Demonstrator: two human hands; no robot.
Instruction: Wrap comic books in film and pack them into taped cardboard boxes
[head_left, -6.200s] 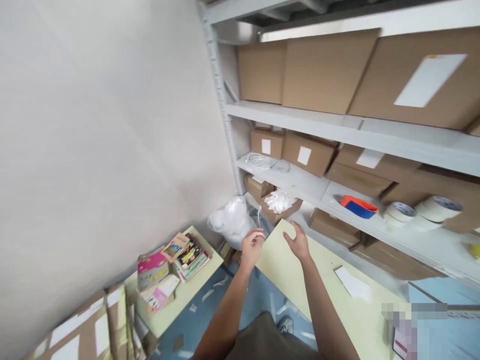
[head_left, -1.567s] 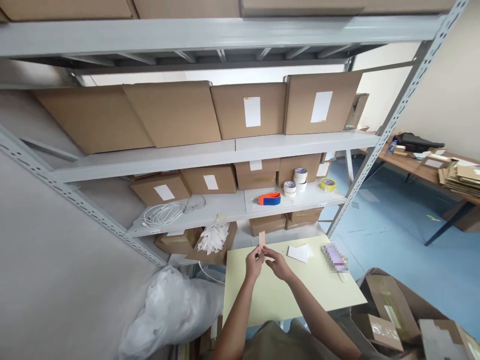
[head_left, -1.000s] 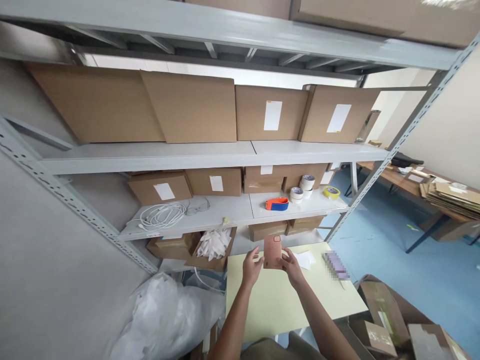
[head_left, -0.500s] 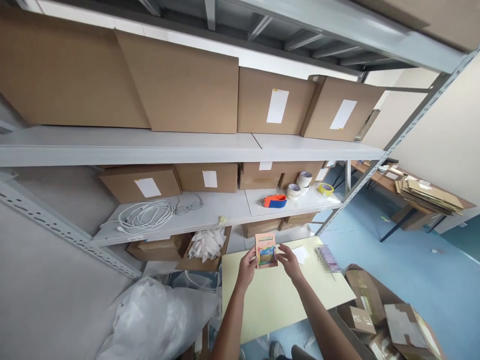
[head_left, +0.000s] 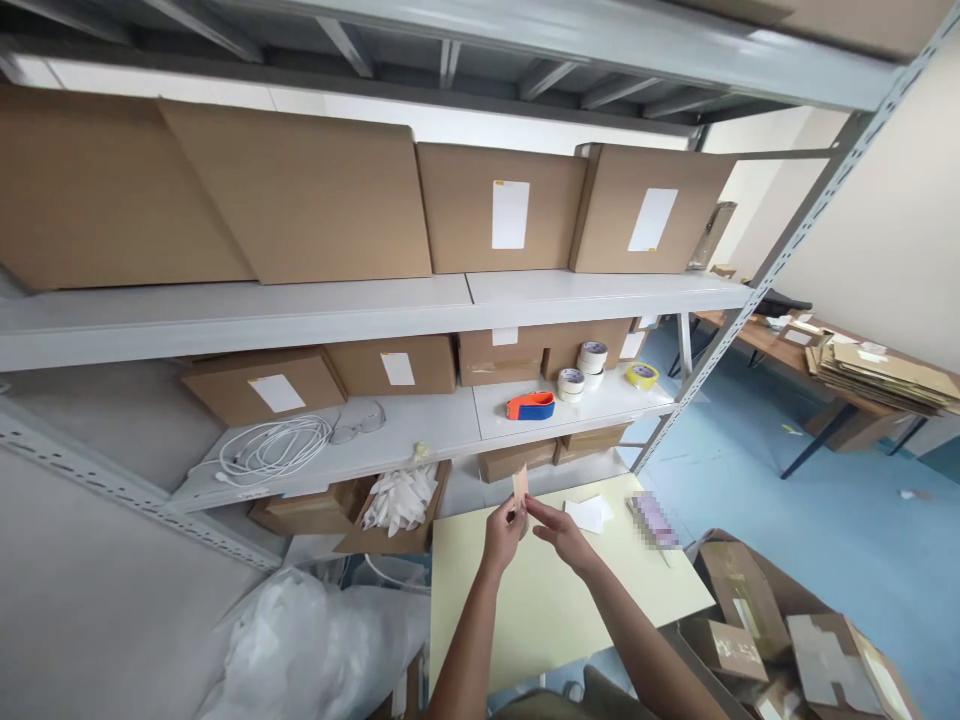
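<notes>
A small pinkish-orange packet [head_left: 520, 484] stands nearly edge-on above the pale yellow table [head_left: 540, 620]. My left hand [head_left: 504, 532] grips its lower left part between thumb and fingers. The fingertips of my right hand [head_left: 556, 528] touch the lower right edge of the packet, and its other fingers are spread. White papers [head_left: 589, 514] lie on the table to the right of my hands, and a blurred purple item [head_left: 655, 518] is near the right edge.
A shelf [head_left: 442, 415] behind the table holds a white cable coil [head_left: 277, 450], an orange-blue tape dispenser [head_left: 531, 405] and tape rolls [head_left: 571, 384]. Cardboard boxes [head_left: 735, 600] are at the lower right, a plastic bag [head_left: 315, 640] at the lower left.
The packet has turned from showing its colourful face to nearly edge-on. My right hand has moved left, closer to my left hand. The view has shifted slightly.
</notes>
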